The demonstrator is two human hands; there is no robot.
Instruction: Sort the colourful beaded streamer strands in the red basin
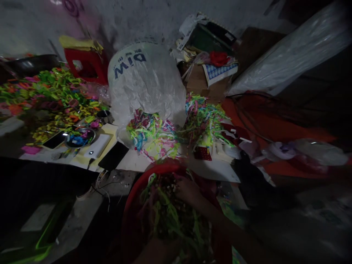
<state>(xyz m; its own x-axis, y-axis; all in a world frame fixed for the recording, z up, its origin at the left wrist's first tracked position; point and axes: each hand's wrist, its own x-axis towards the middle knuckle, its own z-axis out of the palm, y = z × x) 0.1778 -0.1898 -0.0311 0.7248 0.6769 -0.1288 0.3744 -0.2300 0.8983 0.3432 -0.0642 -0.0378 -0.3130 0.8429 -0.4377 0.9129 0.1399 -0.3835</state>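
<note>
A red tub (129, 198) stands in front of me at the table's near edge. Inside it lie tangled green, pink and white plastic strips (172, 216), with small pale bits among them. My right hand (187, 190) reaches into the tub from the right, its fingers down among the strips. My left hand (161, 249) is low in the tub at the bottom of the view, dark and blurred. The fingers of both hands are too hidden to show whether they grip anything. A heap of similar bright strips (154, 135) spills from a large white plastic sack (145, 80) just beyond the tub.
More strips (206, 117) lie right of the sack. On the left are a heap of colourful plastic pieces (55, 91), a metal bowl (92, 137), a white power bank (97, 146) and a black phone (113, 156). A red stool (86, 64) and cardboard box (196, 80) stand behind.
</note>
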